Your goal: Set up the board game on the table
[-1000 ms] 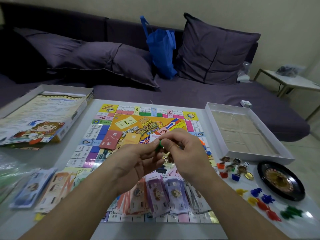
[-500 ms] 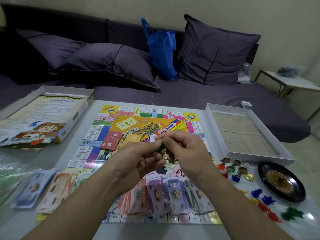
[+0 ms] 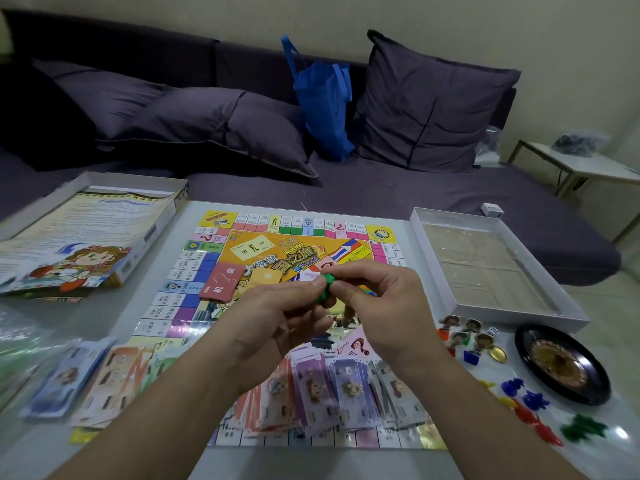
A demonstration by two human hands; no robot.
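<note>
head | left hand (image 3: pixel 273 320) and right hand (image 3: pixel 384 306) fingers pinch green piece (image 3: pixel 326 287), mostly hidden | board (image 3: pixel 221 258) centre covered

home living rm, sofa (image 3: pixel 381 192), cushions (image 3: pixel 429 105)

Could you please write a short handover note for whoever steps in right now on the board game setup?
Left hand and right hand: both pinch a small green piece together above the middle of the board.
Done: board laid flat on the table; red card stack on the board; paper money fanned over its near edge, more banknotes to the left; character pawns, dice, gold coin and loose coloured pieces sit on the right beside the roulette wheel.
Left: put down the green piece, then probably sort the loose pieces and money.
</note>
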